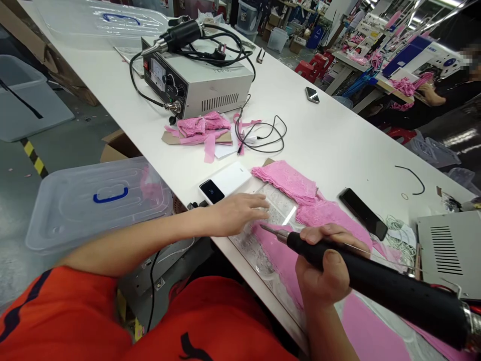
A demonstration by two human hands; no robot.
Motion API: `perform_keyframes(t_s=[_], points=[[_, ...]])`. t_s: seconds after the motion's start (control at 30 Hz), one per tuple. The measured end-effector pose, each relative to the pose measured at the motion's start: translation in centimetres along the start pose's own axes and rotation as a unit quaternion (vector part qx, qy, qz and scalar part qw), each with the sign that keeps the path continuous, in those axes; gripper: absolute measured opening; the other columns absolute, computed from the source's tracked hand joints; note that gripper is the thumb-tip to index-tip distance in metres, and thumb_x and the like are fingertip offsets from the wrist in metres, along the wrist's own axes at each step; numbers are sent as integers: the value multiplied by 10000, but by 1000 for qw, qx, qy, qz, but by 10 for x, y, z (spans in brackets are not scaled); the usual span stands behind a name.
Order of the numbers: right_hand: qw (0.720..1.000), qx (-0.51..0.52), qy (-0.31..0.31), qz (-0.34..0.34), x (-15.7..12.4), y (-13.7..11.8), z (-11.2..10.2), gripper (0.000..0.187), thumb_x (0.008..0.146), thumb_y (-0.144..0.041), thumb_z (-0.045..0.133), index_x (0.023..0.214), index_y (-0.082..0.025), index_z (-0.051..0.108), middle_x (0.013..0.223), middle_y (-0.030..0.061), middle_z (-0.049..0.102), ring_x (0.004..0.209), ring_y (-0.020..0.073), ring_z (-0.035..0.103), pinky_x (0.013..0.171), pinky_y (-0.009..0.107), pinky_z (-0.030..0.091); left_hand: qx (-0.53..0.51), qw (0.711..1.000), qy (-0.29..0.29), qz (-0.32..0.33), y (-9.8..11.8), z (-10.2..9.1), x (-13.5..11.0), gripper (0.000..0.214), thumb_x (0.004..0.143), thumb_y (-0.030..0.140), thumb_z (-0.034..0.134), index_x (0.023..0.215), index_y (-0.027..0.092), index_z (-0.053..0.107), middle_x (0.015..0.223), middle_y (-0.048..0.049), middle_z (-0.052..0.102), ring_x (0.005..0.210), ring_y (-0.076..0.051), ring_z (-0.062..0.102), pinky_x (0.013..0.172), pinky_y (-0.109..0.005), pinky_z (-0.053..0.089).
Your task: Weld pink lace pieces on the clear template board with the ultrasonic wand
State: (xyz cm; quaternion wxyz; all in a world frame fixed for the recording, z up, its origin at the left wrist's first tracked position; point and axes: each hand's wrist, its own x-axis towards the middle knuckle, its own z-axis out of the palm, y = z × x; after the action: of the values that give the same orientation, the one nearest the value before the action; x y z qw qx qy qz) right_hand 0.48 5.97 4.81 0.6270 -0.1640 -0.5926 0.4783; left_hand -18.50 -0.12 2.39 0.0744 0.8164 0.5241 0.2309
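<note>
My right hand (326,265) is wrapped around a thick black handpiece (361,271) with a thin metal tip. The tip points left, over a pink fabric piece (280,255) on a transparent sheet (259,250) with small specks in it. My left hand (240,213), fingers stretched out and palm down, is over the sheet's left part, just left of the tip; whether it presses on the sheet is hard to tell. Beyond the hands lies a stack of pink lace pieces (289,183). Another flat pink piece (372,331) lies under my right forearm.
A white power bank (235,178), a black phone (363,213) and a coiled cable (270,140) lie on the white table (319,145). A metal control box (210,80) bears a second handpiece (184,35). Another grey box (449,250) stands at right. A person works at a sewing machine (424,57).
</note>
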Motion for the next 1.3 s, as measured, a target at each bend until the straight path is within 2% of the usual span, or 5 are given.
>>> perform_keyframes(t_s=[0.13, 0.33, 0.8, 1.03, 1.3], points=[[999, 2, 33, 30, 6, 3, -2, 116, 722, -193, 573, 838, -205, 563, 849, -16, 556, 601, 100, 537, 604, 317, 469, 21, 999, 40, 5, 15, 11, -27, 495, 767, -31, 428, 1187, 134, 632, 1275, -88, 635, 1299, -257, 494, 1060, -402, 437], [999, -1, 37, 34, 8, 8, 3, 118, 715, -218, 574, 830, -210, 548, 840, -16, 535, 598, 98, 532, 596, 313, 465, 67, 997, 33, 8, 26, 30, -50, 477, 872, 31, 390, 1303, 161, 546, 1431, -64, 504, 1366, -253, 412, 1096, -424, 379], [999, 8, 6, 36, 3, 13, 2, 128, 733, -195, 582, 858, -218, 564, 865, -21, 545, 628, 92, 572, 624, 308, 512, 72, 994, 73, 24, 19, 45, -53, 411, 929, 78, 352, 1279, 164, 549, 1418, -64, 521, 1379, -257, 385, 1092, -434, 364], [999, 6, -6, 32, 5, 12, 5, 108, 741, -187, 584, 840, -213, 551, 875, -22, 555, 619, 88, 574, 623, 304, 504, 87, 995, 42, 20, 21, 32, -50, 444, 890, 47, 393, 1285, 170, 554, 1395, -80, 542, 1351, -266, 424, 1062, -431, 404], [994, -27, 105, 23, 28, -1, -33, 133, 708, -190, 594, 838, -206, 570, 878, -20, 558, 622, 91, 555, 648, 315, 492, 95, 995, 29, 21, 33, 25, -37, 543, 807, -15, 429, 1308, 160, 544, 1357, -93, 571, 1351, -265, 422, 1134, -499, 299]])
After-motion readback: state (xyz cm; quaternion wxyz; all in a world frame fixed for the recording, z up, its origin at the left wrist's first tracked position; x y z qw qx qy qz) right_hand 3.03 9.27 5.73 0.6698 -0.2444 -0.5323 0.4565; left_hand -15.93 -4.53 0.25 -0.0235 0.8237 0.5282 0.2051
